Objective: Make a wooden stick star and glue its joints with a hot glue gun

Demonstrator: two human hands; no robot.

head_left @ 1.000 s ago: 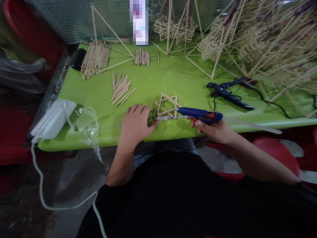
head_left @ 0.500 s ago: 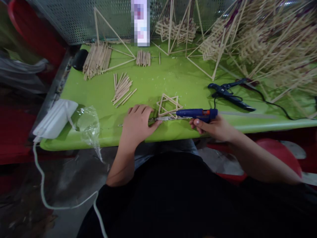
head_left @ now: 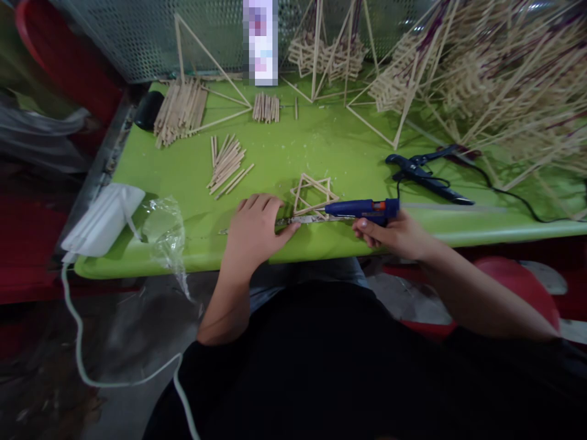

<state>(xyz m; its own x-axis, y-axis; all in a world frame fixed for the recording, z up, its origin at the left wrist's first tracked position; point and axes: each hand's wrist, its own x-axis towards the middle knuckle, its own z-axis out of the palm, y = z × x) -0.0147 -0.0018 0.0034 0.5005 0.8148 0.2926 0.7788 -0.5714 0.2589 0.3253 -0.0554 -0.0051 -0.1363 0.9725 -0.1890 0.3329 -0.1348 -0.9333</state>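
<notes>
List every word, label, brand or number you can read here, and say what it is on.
None can be read.
The tall white item at the table's back edge is blurred out.
The glue gun in the right hand shows no readable marking.

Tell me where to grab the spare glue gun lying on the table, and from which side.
Grip the spare glue gun by its handle, the prong angling toward the back right, coming from above. It lies flat on the green table, nozzle pointing right toward the near edge; its cord trails off beside the handle, so lift clear of it.
</notes>
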